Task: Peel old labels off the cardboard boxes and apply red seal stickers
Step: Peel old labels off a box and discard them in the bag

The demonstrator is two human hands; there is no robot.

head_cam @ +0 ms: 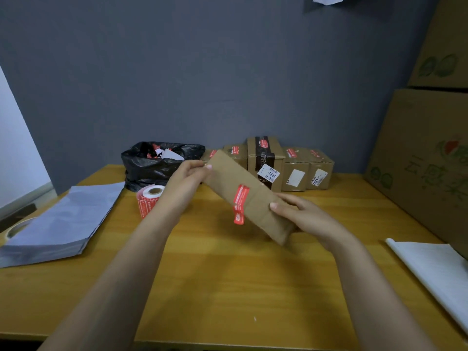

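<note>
Above the middle of the desk [228,287], both hands hold a long cardboard box [255,188] in the air, tilted, with its far end higher and toward the left. The left hand [187,178] grips the far end, with the thumb laid on the upper face. The right hand [301,214] grips the near end, thumb on top and the other fingers curled under the box. A red seal sticker [240,202] sits across the upper face, and its lower part hangs over the front edge of the box.

The desk is of yellow wood with a visible grain. Along its back edge stands a row of small boxes [296,171], which carry red stickers on top and white labels [269,174] on the front. At the back left is a black bag [157,163] with scraps of paper inside, and just in front of it a roll of red stickers [148,200]. A stack of grey mailing bags [63,219] lies along the left edge, and a white sheet [435,269] along the right edge. Large cartons [425,158] stand piled at the back right corner. Behind everything is a dark grey wall [202,72].
</note>
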